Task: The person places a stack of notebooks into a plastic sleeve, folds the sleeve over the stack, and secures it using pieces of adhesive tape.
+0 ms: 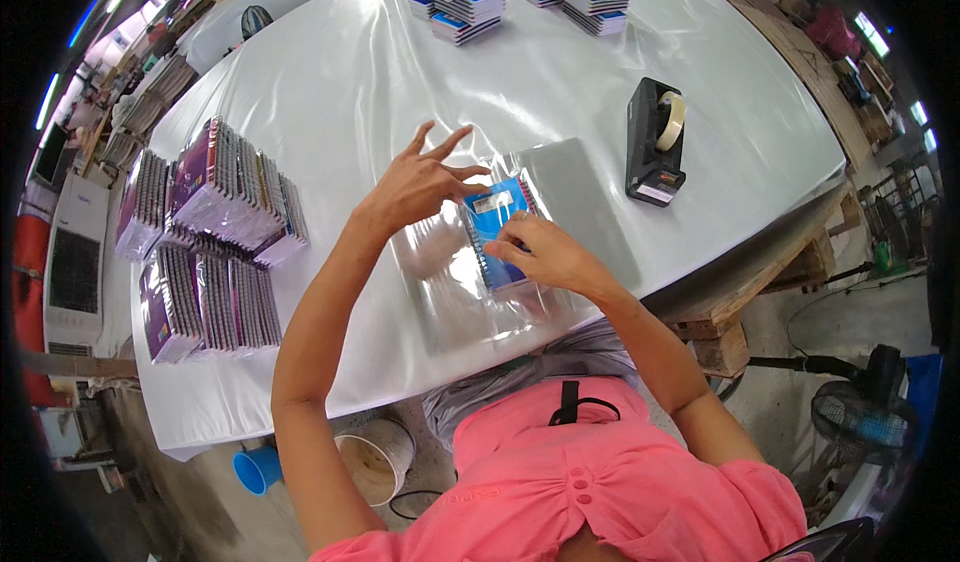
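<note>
- A small blue notebook with wire rings (488, 226) lay mid-frame on the shiny white table (350, 92).
- The left hand (422, 184) was near its top, grip spread apart.
- The right hand (550, 251) was over it; I couldn't tell its grip.

One head-worn fisheye looks steeply down; pink shirt (640, 462) nearest, table (560, 87) beyond.

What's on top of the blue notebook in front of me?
Your right hand is over part of the blue notebook, and your left hand reaches its upper left. The cover directly beneath your right hand is hidden.
</note>
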### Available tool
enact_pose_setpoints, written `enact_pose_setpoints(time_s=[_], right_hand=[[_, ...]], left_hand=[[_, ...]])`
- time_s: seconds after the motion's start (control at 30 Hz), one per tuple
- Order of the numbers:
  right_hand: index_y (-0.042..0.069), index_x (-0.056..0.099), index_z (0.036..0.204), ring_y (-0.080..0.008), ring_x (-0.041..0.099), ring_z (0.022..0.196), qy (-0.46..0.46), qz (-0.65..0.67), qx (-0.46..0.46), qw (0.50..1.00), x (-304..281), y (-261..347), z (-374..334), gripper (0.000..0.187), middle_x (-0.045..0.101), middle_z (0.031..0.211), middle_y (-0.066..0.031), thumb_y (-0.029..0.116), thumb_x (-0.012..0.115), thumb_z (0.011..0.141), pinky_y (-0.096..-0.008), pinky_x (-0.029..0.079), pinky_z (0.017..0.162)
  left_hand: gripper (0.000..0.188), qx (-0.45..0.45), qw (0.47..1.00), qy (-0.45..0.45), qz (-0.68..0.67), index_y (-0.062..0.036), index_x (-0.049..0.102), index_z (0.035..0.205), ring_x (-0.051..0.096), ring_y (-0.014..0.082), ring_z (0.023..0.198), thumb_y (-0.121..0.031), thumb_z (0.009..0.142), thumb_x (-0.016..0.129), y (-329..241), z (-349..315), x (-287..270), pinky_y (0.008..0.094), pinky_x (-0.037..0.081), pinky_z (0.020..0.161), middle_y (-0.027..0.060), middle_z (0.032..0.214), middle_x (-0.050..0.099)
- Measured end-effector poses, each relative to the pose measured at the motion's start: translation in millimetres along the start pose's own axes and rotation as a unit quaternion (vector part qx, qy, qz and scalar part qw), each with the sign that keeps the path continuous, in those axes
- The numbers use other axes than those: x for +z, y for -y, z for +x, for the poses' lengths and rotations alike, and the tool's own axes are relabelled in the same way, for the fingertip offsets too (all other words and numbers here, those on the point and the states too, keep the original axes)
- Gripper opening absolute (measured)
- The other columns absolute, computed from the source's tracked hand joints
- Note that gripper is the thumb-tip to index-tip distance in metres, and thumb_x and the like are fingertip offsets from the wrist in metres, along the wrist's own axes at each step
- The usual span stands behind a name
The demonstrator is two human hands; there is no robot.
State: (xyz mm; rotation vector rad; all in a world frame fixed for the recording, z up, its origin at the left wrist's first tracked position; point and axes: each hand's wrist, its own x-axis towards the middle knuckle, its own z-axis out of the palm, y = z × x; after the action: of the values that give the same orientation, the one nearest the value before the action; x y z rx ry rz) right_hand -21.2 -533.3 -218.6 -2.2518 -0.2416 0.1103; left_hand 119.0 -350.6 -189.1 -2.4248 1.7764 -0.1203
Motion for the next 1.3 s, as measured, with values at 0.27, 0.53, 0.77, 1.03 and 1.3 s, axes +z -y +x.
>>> enact_pose_setpoints(time_s=[0.27, 0.53, 0.77, 1.03, 1.3], right_hand=[[-0.009, 0.065, 0.073, -0.0385, 0.064, 0.067, -0.014, 0.055, 0.045, 0.997, -0.3, 8.2, 5.5, 0.037, 0.062, 0.066, -0.0246, 0.026, 0.069, 0.082, -0.0429, 0.049, 0.067], [-0.005, 0.069, 0.073, -0.0369, 0.066, 0.071, -0.066, 0.067, 0.095, 0.991, 7.3, -0.8, 2.3, 0.020, 0.066, 0.075, -0.0240, 0.015, 0.073, 0.076, -0.0433, 0.050, 0.068], [-0.003, 0.068, 0.068, -0.0334, 0.065, 0.065, -0.057, 0.082, 0.113, 0.989, 2.5, 2.3, 0.7, 0.025, 0.065, 0.071, -0.0206, 0.019, 0.074, 0.077, -0.0403, 0.049, 0.064], [-0.002, 0.068, 0.079, -0.0294, 0.065, 0.066, -0.079, 0.078, 0.085, 0.990, -0.3, -1.4, -0.5, 0.020, 0.066, 0.071, -0.0178, 0.018, 0.070, 0.079, -0.0378, 0.050, 0.065], [-0.003, 0.066, 0.077, -0.0296, 0.065, 0.067, -0.091, 0.112, 0.053, 0.988, 4.1, 0.9, 0.2, 0.019, 0.066, 0.072, -0.0177, 0.016, 0.068, 0.080, -0.0368, 0.050, 0.065]], left_hand=[[0.043, -0.108, 0.980, 0.009, -0.166, -0.0375, 0.062, 0.124, 0.023, 0.0351, 0.143, -0.023, 0.085, 0.065, -6.0, 17.6, 25.2, 0.0666, 0.019, 0.111, -0.0069, 0.147, 0.043], [0.091, -0.388, 0.705, -0.337, -0.488, -0.0018, 0.016, 0.150, 0.006, 0.0429, 0.145, -0.025, 0.083, 0.072, -113.9, 3.1, 41.9, 0.0431, 0.013, 0.116, 0.0300, 0.155, 0.007], [0.052, -0.550, 0.596, -0.213, -0.544, 0.0036, 0.031, 0.143, 0.061, 0.0343, 0.108, -0.023, 0.100, 0.042, -131.7, -18.4, 11.9, 0.0371, 0.028, 0.112, 0.0242, 0.123, 0.059], [0.075, -0.320, 0.798, -0.326, -0.393, -0.0092, 0.023, 0.151, 0.025, 0.0297, 0.143, 0.002, 0.086, 0.060, -120.3, -49.0, -10.3, 0.0361, 0.030, 0.112, 0.0209, 0.155, 0.023], [0.090, -0.450, 0.859, -0.121, -0.211, -0.0104, 0.013, 0.153, 0.025, 0.0448, 0.139, -0.004, 0.080, 0.066, -100.0, -57.0, 35.9, 0.0585, 0.028, 0.108, 0.0232, 0.155, 0.018]])
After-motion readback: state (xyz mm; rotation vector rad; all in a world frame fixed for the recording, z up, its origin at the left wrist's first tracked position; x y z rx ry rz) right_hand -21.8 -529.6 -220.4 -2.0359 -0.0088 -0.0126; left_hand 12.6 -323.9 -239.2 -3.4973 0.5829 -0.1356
